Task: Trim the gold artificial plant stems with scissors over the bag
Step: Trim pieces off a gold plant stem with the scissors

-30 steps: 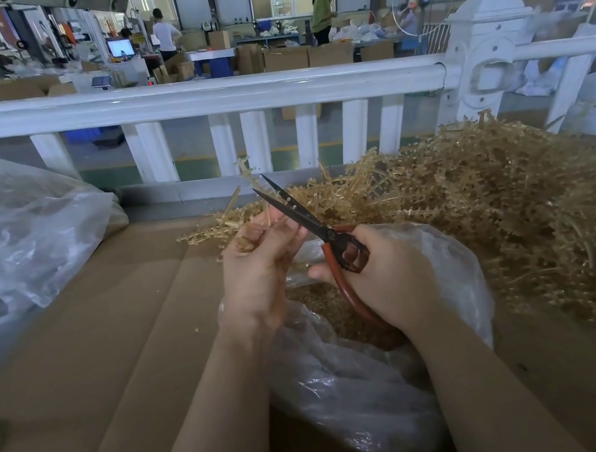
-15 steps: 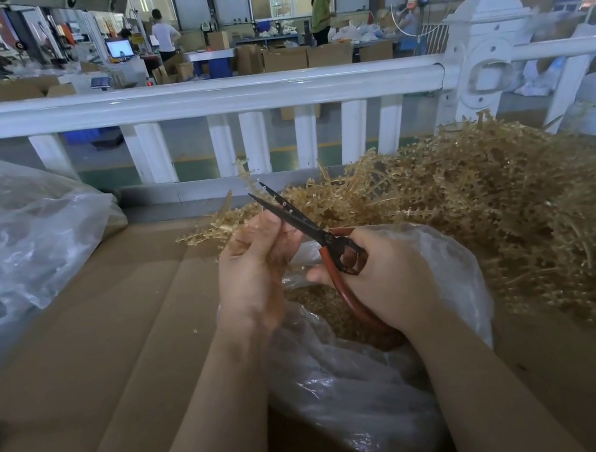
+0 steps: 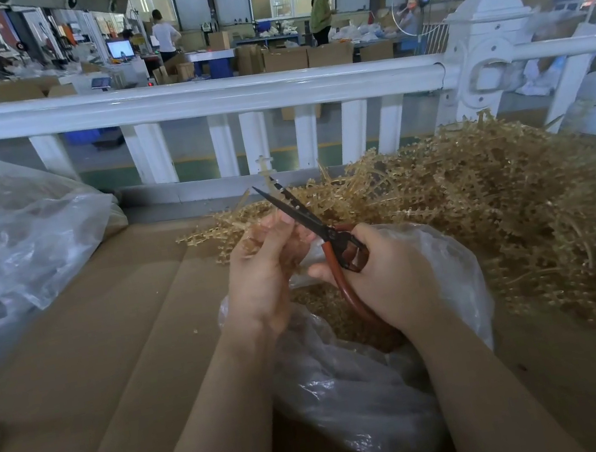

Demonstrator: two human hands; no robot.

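Right hand: the right hand (image 3: 388, 273) grips the red-handled black-bladed scissors (image 3: 324, 239), fingers curled through the loops
Scissors axis: long axis slants up and away to the left, tips past the left hand's fingertips; blades nearly together, narrower than a second ago
Left hand: the left hand (image 3: 262, 272) pinches a thin gold plastic stem (image 3: 267, 175), which stands upright above it
Below both hands: clear plastic bag (image 3: 360, 386) holding gold clippings
Right of the hands: heap of gold stems (image 3: 522, 194) on the brown cardboard surface (image 3: 93, 361)
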